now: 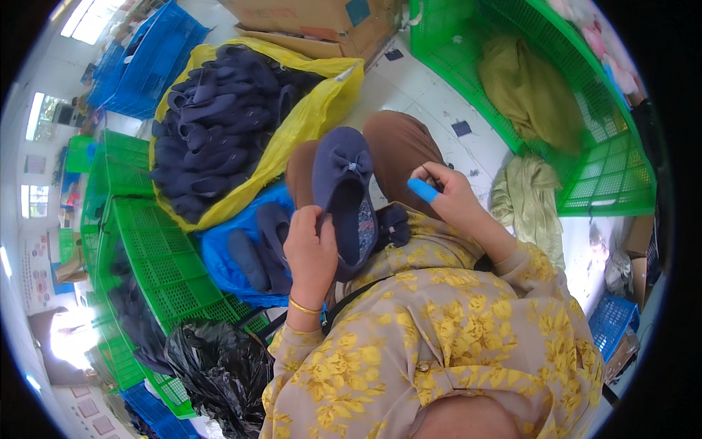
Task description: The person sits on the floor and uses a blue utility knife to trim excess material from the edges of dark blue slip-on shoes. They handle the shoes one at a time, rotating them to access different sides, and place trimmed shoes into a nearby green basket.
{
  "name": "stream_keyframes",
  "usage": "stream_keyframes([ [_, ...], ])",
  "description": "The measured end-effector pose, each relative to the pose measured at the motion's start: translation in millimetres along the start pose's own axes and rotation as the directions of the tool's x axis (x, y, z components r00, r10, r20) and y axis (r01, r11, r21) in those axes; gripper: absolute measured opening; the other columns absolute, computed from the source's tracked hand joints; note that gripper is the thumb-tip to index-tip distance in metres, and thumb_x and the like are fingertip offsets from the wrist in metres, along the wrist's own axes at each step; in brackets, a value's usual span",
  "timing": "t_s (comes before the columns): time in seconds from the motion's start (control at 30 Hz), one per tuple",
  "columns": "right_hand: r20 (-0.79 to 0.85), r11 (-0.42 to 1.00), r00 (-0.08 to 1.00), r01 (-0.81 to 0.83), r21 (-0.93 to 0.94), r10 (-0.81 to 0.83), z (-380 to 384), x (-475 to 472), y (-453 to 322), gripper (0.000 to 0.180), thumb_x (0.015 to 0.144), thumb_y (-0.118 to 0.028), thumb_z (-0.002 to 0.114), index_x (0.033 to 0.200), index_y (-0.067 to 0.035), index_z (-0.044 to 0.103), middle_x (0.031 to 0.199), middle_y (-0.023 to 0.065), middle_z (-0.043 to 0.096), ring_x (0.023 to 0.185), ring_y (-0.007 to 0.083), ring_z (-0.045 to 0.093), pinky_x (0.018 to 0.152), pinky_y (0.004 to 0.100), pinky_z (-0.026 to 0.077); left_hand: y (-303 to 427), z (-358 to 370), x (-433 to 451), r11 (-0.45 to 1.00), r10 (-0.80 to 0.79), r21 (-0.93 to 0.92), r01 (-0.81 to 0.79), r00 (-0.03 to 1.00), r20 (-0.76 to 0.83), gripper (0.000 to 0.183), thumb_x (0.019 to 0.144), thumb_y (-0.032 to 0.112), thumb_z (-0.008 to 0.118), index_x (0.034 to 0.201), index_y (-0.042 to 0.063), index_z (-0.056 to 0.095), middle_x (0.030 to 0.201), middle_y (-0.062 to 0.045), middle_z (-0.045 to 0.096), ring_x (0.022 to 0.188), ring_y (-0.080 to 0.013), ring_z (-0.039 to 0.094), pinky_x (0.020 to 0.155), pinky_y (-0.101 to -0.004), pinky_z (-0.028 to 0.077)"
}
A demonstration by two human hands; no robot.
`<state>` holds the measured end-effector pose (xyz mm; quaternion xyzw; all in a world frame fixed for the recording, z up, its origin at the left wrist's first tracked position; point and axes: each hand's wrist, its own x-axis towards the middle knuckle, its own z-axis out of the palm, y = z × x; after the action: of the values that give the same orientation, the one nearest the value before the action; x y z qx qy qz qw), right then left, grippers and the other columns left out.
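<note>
A navy fabric slip-on shoe (341, 159) with a bow and a small ornament on its toe is in my left hand (311, 247), gripped at the side of its opening, sole down over my lap. My right hand (449, 192) is raised to the right of the shoe, with blue tape (423, 190) around one digit. Its fingertips are pinched together on something thin and dark, too small to name. Against my waist lies a dark bow-trimmed piece (394, 226), partly hidden by the shoe. More navy shoes (269, 225) rest on blue plastic (219, 269) to my left.
A yellow sack (307, 126) full of navy shoes (219, 115) stands ahead on the left. Green plastic crates (159, 263) are at left, another green crate (603, 192) at right holds olive cloth (526, 93). A black plastic bag (219, 367) sits near my left elbow; a cardboard box (307, 22) stands ahead.
</note>
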<state>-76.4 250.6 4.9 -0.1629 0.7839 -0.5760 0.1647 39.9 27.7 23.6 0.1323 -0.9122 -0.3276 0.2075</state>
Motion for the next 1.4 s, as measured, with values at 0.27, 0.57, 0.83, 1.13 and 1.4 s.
stream_keyframes([
  [0.27,0.044,0.992,0.995,0.094,-0.083,-0.09,42.2,54.2,-11.1,0.02,0.085,-0.02,0.07,0.093,-0.003,0.064,0.064,0.0062,0.056,0.057,0.0143,0.05,0.055,0.0315,0.04,-26.6,3.1,-6.7,0.927,-0.238,-0.265,0.266,0.962,0.133,0.012,0.085,0.006,0.065,0.094,0.0,0.06,0.084,-0.012,0.059,0.072,-0.0231,0.059,0.066,-0.0327,0.048],
  [0.57,0.129,0.997,0.99,0.06,-0.044,-0.054,53.7,72.3,0.9,0.017,0.088,-0.01,0.066,0.101,-0.001,0.061,0.083,0.0013,0.059,0.073,0.0083,0.05,0.067,0.0255,0.044,-21.6,0.7,40.5,0.943,-0.217,-0.233,0.238,0.97,0.11,0.024,0.083,0.023,0.072,0.088,0.002,0.06,0.079,-0.01,0.058,0.068,-0.0216,0.057,0.065,-0.0318,0.047],
  [0.83,0.099,0.99,0.987,0.131,-0.058,-0.125,40.8,66.9,-1.3,0.018,0.089,-0.009,0.064,0.104,-0.002,0.06,0.088,0.0011,0.061,0.077,0.0095,0.054,0.071,0.0261,0.046,-37.9,26.8,56.9,0.995,-0.017,-0.091,0.042,0.966,0.257,0.014,0.083,0.014,0.066,0.083,0.0,0.061,0.078,-0.016,0.06,0.072,-0.0305,0.059,0.065,-0.0363,0.047],
  [1.13,0.065,0.696,0.994,-0.111,0.71,0.092,25.6,71.1,21.8,0.005,0.092,-0.009,0.06,0.096,-0.007,0.057,0.073,-0.0053,0.045,0.054,0.0013,0.037,0.045,0.0196,0.028,12.9,-57.2,-4.8,0.965,0.262,-0.159,-0.209,0.765,0.588,0.018,0.082,0.019,0.068,0.093,0.006,0.065,0.087,-0.011,0.062,0.08,-0.0321,0.062,0.068,-0.0389,0.05],
  [1.4,-0.072,0.957,0.985,0.172,0.232,-0.159,39.1,72.7,50.5,0.008,0.093,-0.011,0.058,0.1,-0.007,0.056,0.084,-0.0039,0.052,0.066,0.004,0.044,0.056,0.0197,0.035,5.8,-79.2,-55.5,0.974,0.07,-0.224,-0.025,0.979,0.192,0.014,0.085,0.01,0.066,0.081,0.0,0.057,0.074,-0.015,0.048,0.064,-0.033,0.053,0.055,-0.038,0.043],
])
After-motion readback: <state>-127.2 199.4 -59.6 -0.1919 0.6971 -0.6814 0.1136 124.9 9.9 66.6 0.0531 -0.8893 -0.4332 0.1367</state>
